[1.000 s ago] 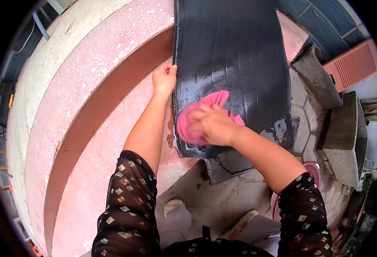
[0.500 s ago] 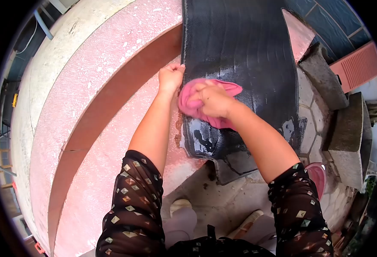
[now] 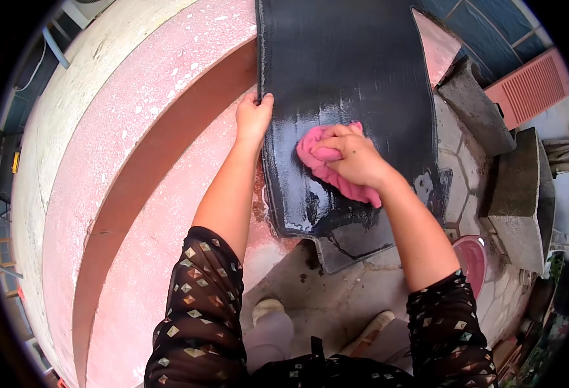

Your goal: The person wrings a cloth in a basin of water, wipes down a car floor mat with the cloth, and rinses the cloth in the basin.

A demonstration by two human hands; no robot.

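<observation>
A black mat (image 3: 355,58) with a stitched edge lies over the pink steps, its lower part wet and shiny. My left hand (image 3: 254,118) pinches the mat's left edge between thumb and fingers. In my right hand (image 3: 355,156) is a bunched pink cloth (image 3: 320,152), pressed on the wet middle of the mat. Whitish water or suds (image 3: 297,207) show near the mat's lower left corner, and another pale patch lies by the lower right.
Curved pink steps (image 3: 161,258) with a brown riser fill the left. At the right stand concrete troughs (image 3: 520,200), a pink basin (image 3: 472,262) partly behind my right forearm, and a pink louvred panel (image 3: 530,87). Grey stone paving (image 3: 355,291) lies around my feet.
My right hand has moved the pink cloth rightward, away from the mat's left edge. My left hand keeps its hold on that edge. The whole view has shifted slightly.
</observation>
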